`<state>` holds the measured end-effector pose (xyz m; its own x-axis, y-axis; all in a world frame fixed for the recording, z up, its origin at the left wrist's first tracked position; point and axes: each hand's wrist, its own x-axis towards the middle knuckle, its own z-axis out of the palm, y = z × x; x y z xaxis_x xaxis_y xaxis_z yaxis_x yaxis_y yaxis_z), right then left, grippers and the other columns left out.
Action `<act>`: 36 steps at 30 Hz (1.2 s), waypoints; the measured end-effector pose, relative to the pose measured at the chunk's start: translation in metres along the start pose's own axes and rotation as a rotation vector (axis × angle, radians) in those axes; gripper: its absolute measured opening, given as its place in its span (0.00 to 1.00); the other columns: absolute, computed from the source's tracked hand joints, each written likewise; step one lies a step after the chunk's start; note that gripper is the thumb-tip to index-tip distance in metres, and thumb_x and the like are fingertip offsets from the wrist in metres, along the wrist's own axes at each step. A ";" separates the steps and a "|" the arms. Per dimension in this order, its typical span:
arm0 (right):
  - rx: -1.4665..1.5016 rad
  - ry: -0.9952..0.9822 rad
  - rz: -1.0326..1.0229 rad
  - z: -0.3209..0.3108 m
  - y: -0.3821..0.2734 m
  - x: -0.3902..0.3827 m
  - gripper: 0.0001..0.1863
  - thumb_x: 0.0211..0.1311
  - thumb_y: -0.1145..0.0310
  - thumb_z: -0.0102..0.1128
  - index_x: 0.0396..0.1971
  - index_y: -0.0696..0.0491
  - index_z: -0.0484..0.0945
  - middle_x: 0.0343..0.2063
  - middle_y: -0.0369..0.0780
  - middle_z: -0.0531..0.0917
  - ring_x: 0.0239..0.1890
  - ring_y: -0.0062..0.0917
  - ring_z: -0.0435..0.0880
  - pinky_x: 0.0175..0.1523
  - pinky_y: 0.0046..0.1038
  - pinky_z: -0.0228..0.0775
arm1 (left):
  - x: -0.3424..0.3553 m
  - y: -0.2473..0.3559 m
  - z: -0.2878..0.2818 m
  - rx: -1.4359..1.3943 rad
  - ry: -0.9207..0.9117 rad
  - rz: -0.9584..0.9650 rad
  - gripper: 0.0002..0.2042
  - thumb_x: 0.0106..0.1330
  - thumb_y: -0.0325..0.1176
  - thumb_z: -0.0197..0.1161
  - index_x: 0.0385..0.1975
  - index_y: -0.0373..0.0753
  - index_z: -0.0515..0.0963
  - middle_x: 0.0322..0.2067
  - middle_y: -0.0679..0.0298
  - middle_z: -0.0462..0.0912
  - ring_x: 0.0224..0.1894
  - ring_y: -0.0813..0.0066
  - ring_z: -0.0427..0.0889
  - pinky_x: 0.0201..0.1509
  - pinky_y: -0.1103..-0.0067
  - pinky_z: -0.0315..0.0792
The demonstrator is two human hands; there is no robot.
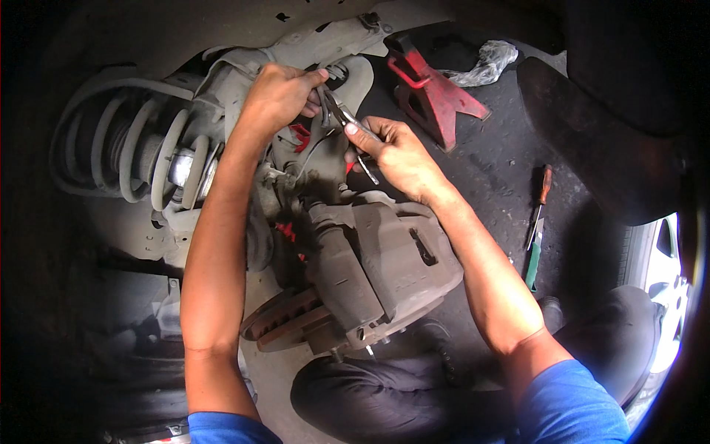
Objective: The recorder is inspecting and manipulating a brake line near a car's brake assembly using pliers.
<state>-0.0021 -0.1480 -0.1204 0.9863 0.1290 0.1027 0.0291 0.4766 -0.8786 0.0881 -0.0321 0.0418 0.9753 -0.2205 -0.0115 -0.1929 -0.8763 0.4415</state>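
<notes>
My left hand (277, 96) grips a grey suspension part and a thin hose up inside the wheel well, thumb pointing right. Just to its right, my right hand (392, 152) is closed around the handles of metal pliers (342, 115), whose jaws point up-left toward the left hand's fingers. Below both hands sits a dusty grey brake caliper (392, 259) over a rusty brake disc (285, 318). A coil spring on its strut (133, 148) lies to the left of my left forearm.
A red jack stand (433, 89) stands on the dark floor at upper right, with a crumpled plastic bag (484, 63) behind it. Two screwdrivers (538, 222) lie on the floor at right. A car's white wheel (665, 288) shows at the far right. My dark-trousered knees fill the bottom.
</notes>
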 end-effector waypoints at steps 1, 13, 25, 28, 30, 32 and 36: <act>0.012 -0.004 0.013 0.000 0.000 0.000 0.23 0.75 0.50 0.61 0.32 0.57 0.83 0.25 0.35 0.86 0.28 0.15 0.76 0.37 0.25 0.69 | 0.000 0.000 0.000 0.002 0.001 -0.003 0.21 0.69 0.42 0.69 0.38 0.23 0.87 0.26 0.52 0.87 0.26 0.68 0.88 0.33 0.77 0.83; -0.025 0.028 -0.021 0.004 -0.005 -0.003 0.24 0.76 0.50 0.60 0.30 0.58 0.83 0.24 0.35 0.84 0.27 0.16 0.75 0.36 0.26 0.68 | 0.001 0.000 0.003 0.208 0.013 -0.018 0.22 0.71 0.46 0.65 0.39 0.27 0.88 0.25 0.53 0.88 0.26 0.70 0.89 0.36 0.74 0.80; -0.294 0.113 0.022 0.001 -0.010 0.000 0.28 0.74 0.48 0.60 0.27 0.63 0.80 0.16 0.42 0.76 0.23 0.25 0.75 0.33 0.36 0.68 | 0.000 0.003 0.006 0.147 0.025 0.033 0.22 0.70 0.45 0.69 0.29 0.25 0.85 0.23 0.59 0.84 0.23 0.74 0.84 0.30 0.78 0.80; -0.284 0.113 0.048 0.002 -0.011 0.001 0.29 0.74 0.48 0.60 0.27 0.63 0.81 0.16 0.42 0.76 0.23 0.25 0.75 0.33 0.36 0.68 | 0.000 0.002 0.007 0.114 0.031 0.036 0.21 0.70 0.44 0.69 0.31 0.25 0.86 0.23 0.58 0.84 0.23 0.74 0.84 0.30 0.79 0.80; -0.279 0.114 0.062 0.002 -0.010 0.001 0.29 0.74 0.48 0.60 0.27 0.63 0.81 0.16 0.42 0.76 0.23 0.25 0.75 0.34 0.35 0.68 | -0.001 0.000 0.006 -0.033 0.015 0.042 0.20 0.70 0.42 0.69 0.33 0.25 0.86 0.23 0.58 0.85 0.23 0.73 0.85 0.30 0.79 0.80; -0.158 0.074 0.062 0.004 -0.008 0.002 0.26 0.75 0.48 0.61 0.26 0.56 0.80 0.17 0.30 0.74 0.22 0.11 0.69 0.26 0.23 0.57 | 0.002 -0.002 0.002 -0.045 0.015 0.030 0.20 0.69 0.42 0.69 0.33 0.24 0.86 0.24 0.55 0.86 0.24 0.71 0.87 0.31 0.78 0.81; 0.065 0.045 0.075 0.008 -0.006 0.001 0.25 0.75 0.47 0.60 0.28 0.55 0.81 0.19 0.31 0.79 0.23 0.11 0.72 0.27 0.21 0.59 | 0.005 -0.007 0.000 -0.057 0.035 0.011 0.20 0.69 0.41 0.69 0.33 0.23 0.86 0.25 0.51 0.88 0.25 0.68 0.89 0.31 0.78 0.83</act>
<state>-0.0023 -0.1432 -0.1113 0.9917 0.1277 0.0156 -0.0539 0.5226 -0.8509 0.0947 -0.0275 0.0387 0.9764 -0.2145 0.0245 -0.1985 -0.8477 0.4919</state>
